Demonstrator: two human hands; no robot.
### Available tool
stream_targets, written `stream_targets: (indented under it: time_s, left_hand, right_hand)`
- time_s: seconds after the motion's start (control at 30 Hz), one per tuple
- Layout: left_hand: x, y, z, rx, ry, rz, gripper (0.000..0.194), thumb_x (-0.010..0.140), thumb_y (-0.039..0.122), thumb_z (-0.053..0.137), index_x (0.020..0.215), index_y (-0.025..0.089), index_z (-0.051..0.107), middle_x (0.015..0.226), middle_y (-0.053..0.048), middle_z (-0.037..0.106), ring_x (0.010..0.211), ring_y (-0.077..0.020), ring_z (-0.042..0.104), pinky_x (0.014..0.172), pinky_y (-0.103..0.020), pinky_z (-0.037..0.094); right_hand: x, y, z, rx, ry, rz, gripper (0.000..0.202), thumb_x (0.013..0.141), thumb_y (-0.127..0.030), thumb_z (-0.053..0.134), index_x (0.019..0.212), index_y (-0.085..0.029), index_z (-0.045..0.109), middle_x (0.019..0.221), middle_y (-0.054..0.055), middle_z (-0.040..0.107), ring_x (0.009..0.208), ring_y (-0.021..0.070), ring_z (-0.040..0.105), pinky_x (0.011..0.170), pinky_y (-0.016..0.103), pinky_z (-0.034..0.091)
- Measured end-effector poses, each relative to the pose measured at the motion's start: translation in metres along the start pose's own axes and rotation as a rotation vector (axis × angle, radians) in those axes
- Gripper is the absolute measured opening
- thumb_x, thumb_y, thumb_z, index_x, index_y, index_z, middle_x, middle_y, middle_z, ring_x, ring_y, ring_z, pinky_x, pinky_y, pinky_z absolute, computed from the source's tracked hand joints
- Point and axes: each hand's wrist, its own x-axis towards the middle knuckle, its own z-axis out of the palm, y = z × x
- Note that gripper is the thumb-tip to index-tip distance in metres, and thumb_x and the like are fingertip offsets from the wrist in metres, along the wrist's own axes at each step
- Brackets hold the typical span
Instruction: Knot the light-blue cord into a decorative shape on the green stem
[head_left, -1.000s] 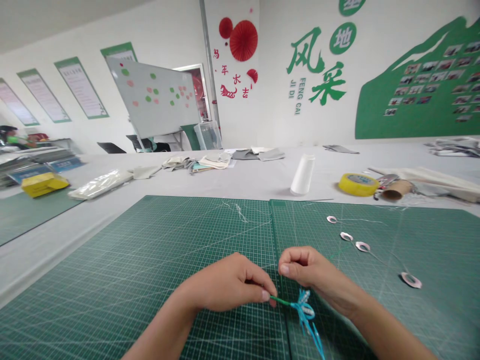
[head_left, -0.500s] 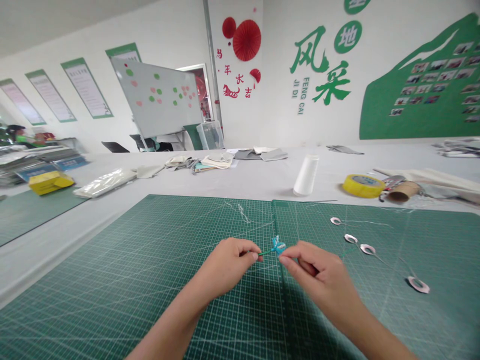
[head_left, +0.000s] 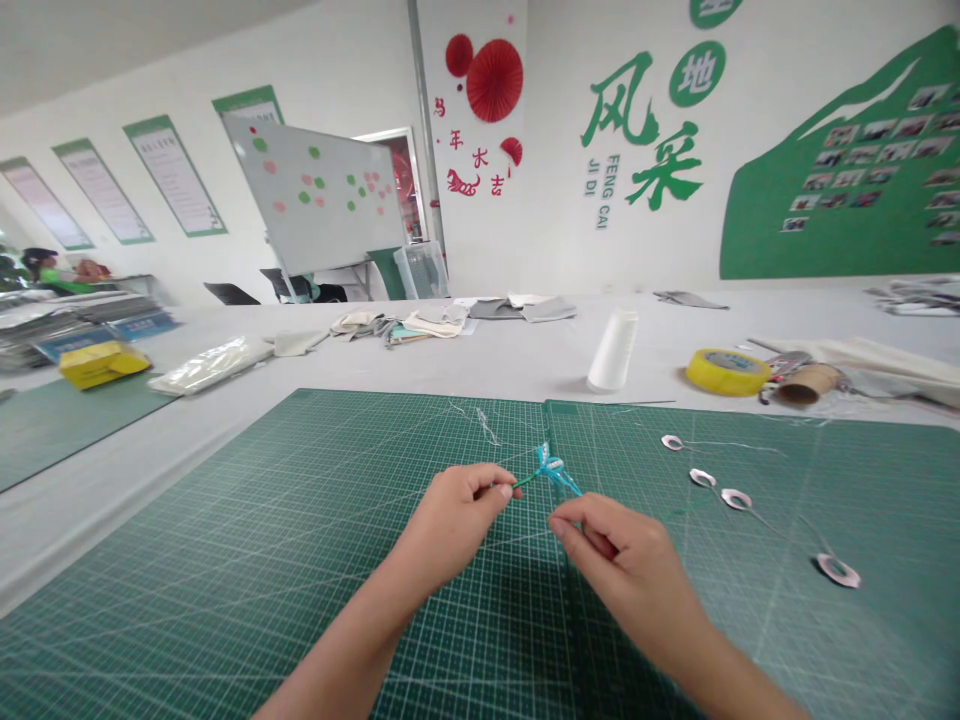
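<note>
My left hand [head_left: 469, 510] pinches the thin green stem [head_left: 529, 479] of a small blue flower [head_left: 550, 464] between thumb and fingers. The flower has pale markings on its petals and blue loops that reach right, toward my right hand. Just below and right of it, my right hand [head_left: 619, 545] is closed in a pinch. Whatever lies between those fingertips, if anything, is too small to make out. Both hands are over the green gridded cutting mat [head_left: 360, 450]. To the right on the mat lie several pale pink rings with thin strands, one ring [head_left: 838, 570] nearest me.
Loose white thread [head_left: 486, 428] lies on the mat. Beyond stand a white cone [head_left: 613, 350], yellow tape roll [head_left: 727, 372] and cardboard tube [head_left: 806, 384]. Fabric pieces [head_left: 435, 322] lie farther back. At left are a yellow box [head_left: 103, 364] and plastic-wrapped pack [head_left: 214, 366]. Another person sits far left.
My right hand has moved slightly down and left, away from the blue petals. The flower has risen a little and shows more of its blue loops. My left hand keeps the stem.
</note>
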Motion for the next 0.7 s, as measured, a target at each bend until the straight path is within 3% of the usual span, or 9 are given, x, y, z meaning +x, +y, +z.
stream_targets:
  time_s: [0.3, 0.47, 0.7]
  left_hand:
    - [-0.001, 0.006, -0.001, -0.088, -0.025, 0.02, 0.021, 0.088, 0.024, 0.048, 0.088, 0.018, 0.069, 0.089, -0.002, 0.071, 0.084, -0.0178, 0.06, 0.078, -0.029, 0.042]
    - [-0.005, 0.013, -0.004, -0.155, -0.229, 0.045, 0.02, 0.086, 0.023, 0.051, 0.087, 0.017, 0.069, 0.078, 0.0, 0.066, 0.069, -0.013, 0.053, 0.066, -0.024, 0.039]
    - [-0.012, 0.017, -0.008, -0.16, -0.521, 0.059, 0.021, 0.083, 0.02, 0.052, 0.087, 0.018, 0.073, 0.072, 0.002, 0.063, 0.064, -0.0115, 0.049, 0.062, -0.021, 0.036]
  right_hand:
    - [0.007, 0.015, 0.009, 0.513, -0.05, 0.327, 0.026, 0.08, -0.04, 0.058, 0.064, -0.019, 0.06, 0.058, -0.004, 0.042, 0.056, 0.0137, 0.036, 0.055, 0.027, 0.028]
    - [0.009, 0.016, 0.006, 0.619, -0.099, 0.385, 0.028, 0.077, -0.044, 0.064, 0.064, -0.019, 0.061, 0.054, -0.006, 0.038, 0.049, 0.0102, 0.028, 0.049, 0.025, 0.025]
    - [0.009, 0.021, -0.002, 0.782, -0.253, 0.442, 0.026, 0.074, -0.041, 0.07, 0.067, -0.016, 0.066, 0.057, -0.002, 0.051, 0.054, 0.011, 0.038, 0.051, 0.024, 0.028]
